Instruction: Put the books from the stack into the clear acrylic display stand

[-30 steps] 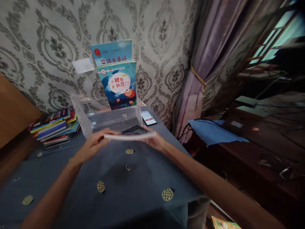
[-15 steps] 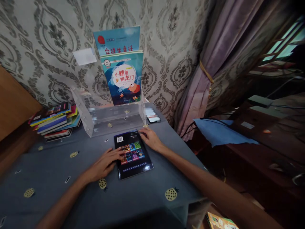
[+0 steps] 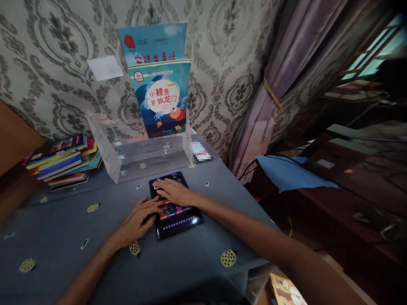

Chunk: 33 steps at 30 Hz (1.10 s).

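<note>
A dark book [image 3: 178, 228] lies flat on the table, its back cover facing up with small coloured pictures on it. My left hand [image 3: 140, 218] rests at the book's left edge, fingers stretched onto the cover. Across the upper part of the cover lies my right hand [image 3: 173, 192], flat with its fingers pointing left, hiding the barcode area. Behind the book stands a clear acrylic rack [image 3: 146, 163]. Upright at its back is a blue-green picture book [image 3: 165, 97], and a taller light-blue book [image 3: 152, 40] shows behind that one.
A stack of books [image 3: 63, 163] sits left of the rack. To the rack's right is a blurred-out phone-like object [image 3: 201, 151]. The table [image 3: 108, 271] ends on the right beside a purple curtain [image 3: 254, 123]. Lower right, another book [image 3: 286, 292] lies below table height.
My right hand has moved left from the book's upper right corner onto its cover. My left hand stays at the left edge. The camera view has shifted slightly.
</note>
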### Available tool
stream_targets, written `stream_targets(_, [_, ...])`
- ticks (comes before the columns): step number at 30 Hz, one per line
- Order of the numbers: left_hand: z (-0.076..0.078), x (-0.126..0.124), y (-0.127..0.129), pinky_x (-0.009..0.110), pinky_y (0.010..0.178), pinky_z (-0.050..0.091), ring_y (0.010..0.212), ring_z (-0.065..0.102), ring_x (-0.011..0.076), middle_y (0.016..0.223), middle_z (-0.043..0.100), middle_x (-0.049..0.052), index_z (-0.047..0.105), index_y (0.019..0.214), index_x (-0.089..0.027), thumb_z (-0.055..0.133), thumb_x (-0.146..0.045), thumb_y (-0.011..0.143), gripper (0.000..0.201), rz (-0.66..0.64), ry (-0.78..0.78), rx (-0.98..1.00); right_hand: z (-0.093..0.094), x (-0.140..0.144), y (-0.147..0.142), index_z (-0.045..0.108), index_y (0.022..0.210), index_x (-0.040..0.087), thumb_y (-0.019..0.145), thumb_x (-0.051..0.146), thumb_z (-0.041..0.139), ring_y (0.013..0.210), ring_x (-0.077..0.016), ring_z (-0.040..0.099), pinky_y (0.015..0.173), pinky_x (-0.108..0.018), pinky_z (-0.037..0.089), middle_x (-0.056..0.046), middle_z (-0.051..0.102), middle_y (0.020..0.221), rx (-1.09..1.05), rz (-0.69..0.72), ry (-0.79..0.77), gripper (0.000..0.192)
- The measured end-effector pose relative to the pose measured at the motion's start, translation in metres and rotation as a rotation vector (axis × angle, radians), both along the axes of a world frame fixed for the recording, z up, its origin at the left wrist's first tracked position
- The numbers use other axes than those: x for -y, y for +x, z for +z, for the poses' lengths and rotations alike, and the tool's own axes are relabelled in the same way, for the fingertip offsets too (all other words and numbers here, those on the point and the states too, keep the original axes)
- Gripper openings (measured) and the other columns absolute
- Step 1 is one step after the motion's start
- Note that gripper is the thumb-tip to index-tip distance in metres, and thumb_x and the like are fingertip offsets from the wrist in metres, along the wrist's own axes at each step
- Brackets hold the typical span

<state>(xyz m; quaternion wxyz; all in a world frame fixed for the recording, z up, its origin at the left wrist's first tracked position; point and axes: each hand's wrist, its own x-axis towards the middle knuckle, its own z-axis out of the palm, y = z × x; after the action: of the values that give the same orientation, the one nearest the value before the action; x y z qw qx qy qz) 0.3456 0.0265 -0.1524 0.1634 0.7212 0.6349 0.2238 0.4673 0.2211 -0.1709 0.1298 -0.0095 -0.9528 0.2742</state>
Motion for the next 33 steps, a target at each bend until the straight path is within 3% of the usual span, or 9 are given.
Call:
stream_targets(4, [-0.008,-0.001,-0.002,0.057,0.119,0.026,0.142,0.042,0.0239,0.139,0.061,0.006,0.062,0.122,-0.026,0.04,-0.022,0.099,0.031,0.001,0.039,0.004,-0.01,-0.041,0.026,0.051,0.141,0.022,0.102,0.028,0.04,0.138,-0.0232,0.048,0.119,-0.052,0.03,-0.009,0.057,0.144,-0.009,-0.155,-0.035,0.04])
stream_targets(9, [-0.008,-0.003,0.005,0.056,0.115,0.033,0.136,0.05,0.0245,0.132,0.066,0.005,0.063,0.118,-0.025,0.041,-0.024,0.099,0.029,0.062,0.089,-0.02,-0.016,-0.068,0.052,0.051,0.141,0.025,0.103,0.029,0.036,0.134,-0.0218,0.051,0.117,-0.052,0.033,-0.007,0.058,0.143,-0.05,-0.155,-0.102,0.041])
stream_targets(15, [0.002,-0.026,0.011,0.054,0.111,0.038,0.119,0.062,0.0265,0.127,0.068,0.009,0.066,0.119,-0.024,0.046,-0.025,0.097,0.029,0.088,0.145,-0.129,-0.02,-0.071,0.058,0.057,0.135,0.022,0.103,0.035,0.038,0.128,-0.0229,0.057,0.111,-0.048,0.042,-0.009,0.063,0.136,-0.121,-0.21,-0.238,0.04])
stream_targets(19, [0.005,-0.064,0.008,0.049,0.107,0.044,0.12,0.06,0.0266,0.128,0.067,0.01,0.065,0.119,-0.021,0.048,-0.025,0.095,0.03,0.101,0.131,-0.13,-0.018,-0.07,0.058,0.061,0.131,0.023,0.103,0.035,0.04,0.124,-0.0221,0.06,0.109,-0.046,0.045,-0.007,0.067,0.131,-0.162,-0.231,-0.311,0.037])
stream_targets(26, [0.005,-0.127,0.012,0.048,0.104,0.043,0.113,0.06,0.0267,0.124,0.067,0.013,0.066,0.121,-0.016,0.044,-0.014,0.092,0.037,0.038,0.154,-0.256,-0.017,-0.066,0.058,0.06,0.13,0.019,0.101,0.024,0.039,0.121,-0.0215,0.062,0.108,-0.045,0.045,-0.009,0.069,0.127,-0.2,-0.293,-0.284,0.036])
stream_targets(33, [-0.003,-0.141,0.01,0.044,0.095,0.046,0.102,0.057,0.0236,0.129,0.066,0.009,0.064,0.127,-0.019,0.039,-0.01,0.092,0.044,0.003,0.235,-0.283,-0.02,-0.065,0.057,0.056,0.135,0.021,0.1,0.022,0.038,0.125,-0.0219,0.059,0.107,-0.046,0.045,-0.009,0.065,0.133,-0.209,-0.316,-0.229,0.039])
